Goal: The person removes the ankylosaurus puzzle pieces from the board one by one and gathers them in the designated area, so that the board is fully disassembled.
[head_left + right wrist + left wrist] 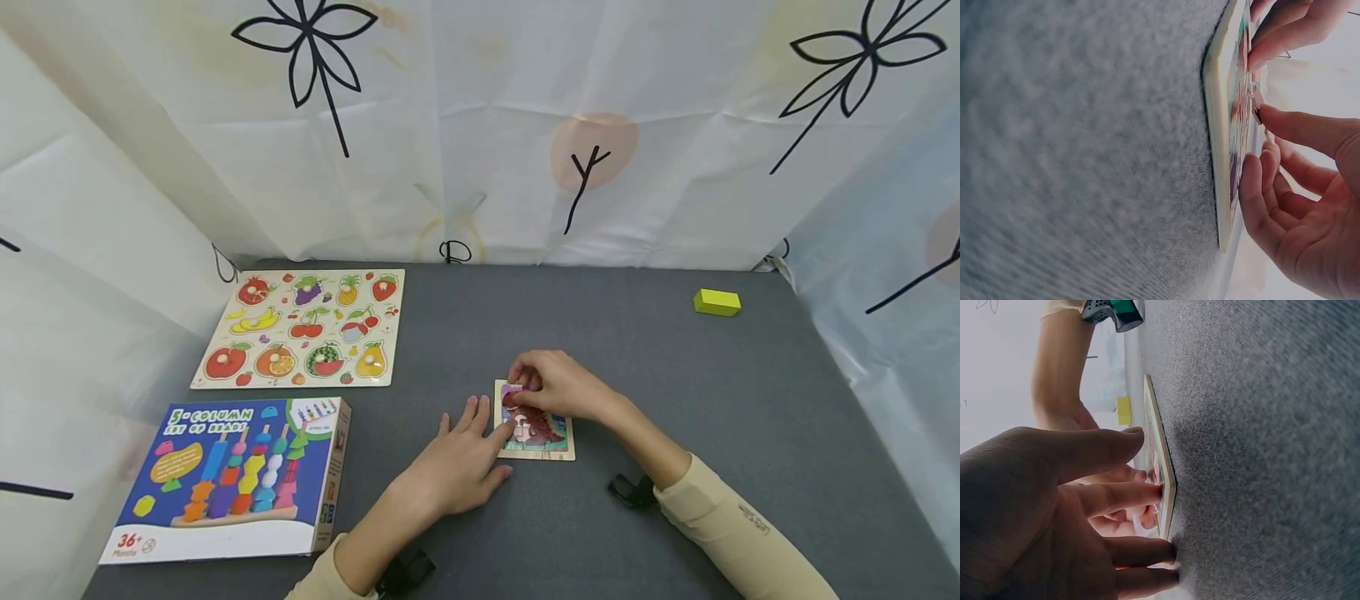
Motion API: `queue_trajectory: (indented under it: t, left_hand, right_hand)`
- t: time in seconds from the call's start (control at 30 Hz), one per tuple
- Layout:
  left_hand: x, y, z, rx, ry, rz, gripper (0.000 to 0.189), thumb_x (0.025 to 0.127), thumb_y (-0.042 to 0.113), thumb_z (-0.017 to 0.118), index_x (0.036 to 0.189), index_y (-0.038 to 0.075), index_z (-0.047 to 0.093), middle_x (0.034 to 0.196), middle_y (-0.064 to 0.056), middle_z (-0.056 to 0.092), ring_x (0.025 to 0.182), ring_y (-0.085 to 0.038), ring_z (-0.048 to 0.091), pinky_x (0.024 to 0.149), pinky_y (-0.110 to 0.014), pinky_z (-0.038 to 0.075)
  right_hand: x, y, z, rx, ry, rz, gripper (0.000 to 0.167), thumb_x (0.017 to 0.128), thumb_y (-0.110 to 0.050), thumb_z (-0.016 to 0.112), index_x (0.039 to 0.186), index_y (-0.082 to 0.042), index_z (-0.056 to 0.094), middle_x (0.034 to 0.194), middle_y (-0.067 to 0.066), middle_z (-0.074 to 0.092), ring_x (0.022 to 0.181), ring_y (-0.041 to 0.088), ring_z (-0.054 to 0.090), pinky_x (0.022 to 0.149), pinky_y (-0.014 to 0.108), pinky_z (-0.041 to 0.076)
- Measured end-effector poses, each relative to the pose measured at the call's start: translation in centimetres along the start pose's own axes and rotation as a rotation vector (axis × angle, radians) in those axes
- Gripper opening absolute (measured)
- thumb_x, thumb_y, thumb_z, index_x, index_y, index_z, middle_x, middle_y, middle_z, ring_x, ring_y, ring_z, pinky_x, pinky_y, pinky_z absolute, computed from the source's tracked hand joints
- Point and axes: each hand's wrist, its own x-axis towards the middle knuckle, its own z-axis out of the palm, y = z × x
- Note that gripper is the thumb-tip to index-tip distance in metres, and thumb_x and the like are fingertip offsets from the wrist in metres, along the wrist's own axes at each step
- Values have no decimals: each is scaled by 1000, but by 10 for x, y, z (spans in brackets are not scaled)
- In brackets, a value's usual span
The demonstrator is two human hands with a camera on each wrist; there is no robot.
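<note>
A small wooden puzzle board [553, 456] with a red-brown dinosaur picture lies flat on the grey table. Over its upper part, my right hand [564, 385] pinches a small puzzle piece [1257, 107] between thumb and fingers; in the right wrist view the piece is tilted just off the picture. My left hand [459, 467] lies at the board's left side with fingers spread. Its index fingertip touches the picture, and two other fingertips are down by the board's edge in the left wrist view. My fingers hide part of the dinosaur's head.
A fruit peg board [352, 332] lies at the back left. In front of it is a blue and white bead-set box [251, 467]. A yellow block [716, 302] sits at the back right. White patterned cloth [495, 167] walls the table's back and sides.
</note>
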Motion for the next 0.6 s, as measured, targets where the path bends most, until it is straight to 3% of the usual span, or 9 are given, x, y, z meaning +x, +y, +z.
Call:
queue_trajectory:
  t: [0.37,0.6]
  left_hand:
    - [-1,0,-1,-6,1,1,63,108,41,67,164,18,50,177,-28,28,166,-45,27,122,-75,38]
    - [-2,0,-1,-21,-4,-4,63,108,41,66,164,18,49,177,-28,27,167,-45,26,123,-75,37]
  right_hand:
    - [-7,2,-2,153,-35,-78,5,104,-14,74,105,-10,75,92,3,77,81,9,69,78,27,60]
    - [-19,7,-12,230,1,-58,8,103,-15,75,109,-9,76,98,4,78,88,11,72,82,29,62]
